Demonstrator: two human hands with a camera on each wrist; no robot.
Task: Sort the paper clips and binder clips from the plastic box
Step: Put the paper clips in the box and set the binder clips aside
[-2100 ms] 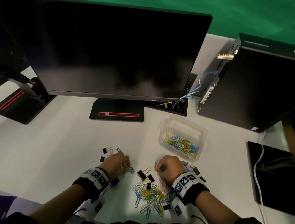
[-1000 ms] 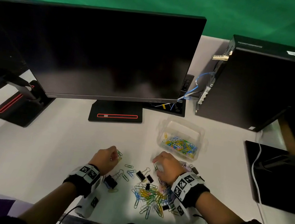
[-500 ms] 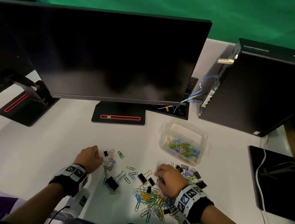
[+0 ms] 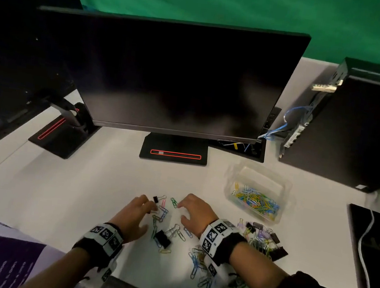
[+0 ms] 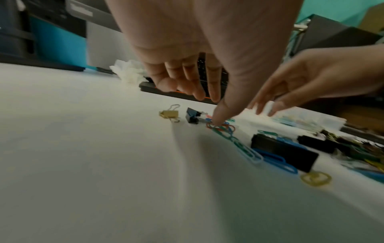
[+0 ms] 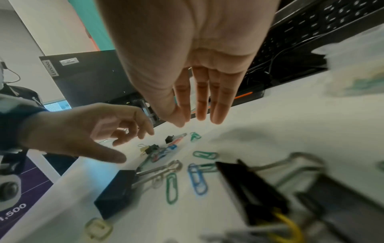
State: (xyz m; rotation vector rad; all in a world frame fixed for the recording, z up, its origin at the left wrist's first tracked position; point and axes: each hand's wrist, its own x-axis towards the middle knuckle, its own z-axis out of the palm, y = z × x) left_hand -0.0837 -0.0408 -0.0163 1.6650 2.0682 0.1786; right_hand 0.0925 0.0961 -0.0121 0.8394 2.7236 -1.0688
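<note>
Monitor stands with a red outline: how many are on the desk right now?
2. One stand sits under the central monitor; the other stand is at far left, under the left monitor. More may be hidden behind the screens.

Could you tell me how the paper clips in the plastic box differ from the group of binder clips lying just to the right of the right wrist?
The paper clips in the plastic box sit contained in the clear plastic box; the binder clips lie loose on the white table. The paper clips are thin wire loops in bright yellow, green and blue; the binder clips are blockier, several black, with wire handles. The paper clips lie farther from the person, the binder clips nearer. Both are unordered heaps, untouched by either of the hands.
</note>
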